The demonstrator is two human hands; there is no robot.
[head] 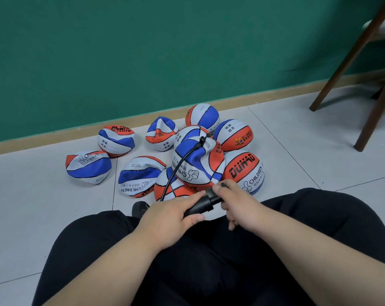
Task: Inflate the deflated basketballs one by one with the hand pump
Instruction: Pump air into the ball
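- The left hand [171, 214] is wrapped round the barrel of the black hand pump [201, 205], fingers over the top and thumb beneath.
- The right hand [239, 204] is curled round the pump's handle end, whose black tip pokes out past the knuckles.
- The pump lies tilted between both hands, above the lap in black trousers [209, 261], just short of the ball pile.
- A thin black hose [176, 168] arcs from near the left hand up to the top of a dented red, white and blue basketball [198, 164] sitting atop the pile.
- Crumpled balls lie on the tiled floor [32, 206] to the left; the nearest flat one [140, 175] is beside the pile.
- A rounder ball marked DUHAO [244, 171] sits just beyond the right hand.
- Wooden chair legs [352, 62] stand at far right, well apart.
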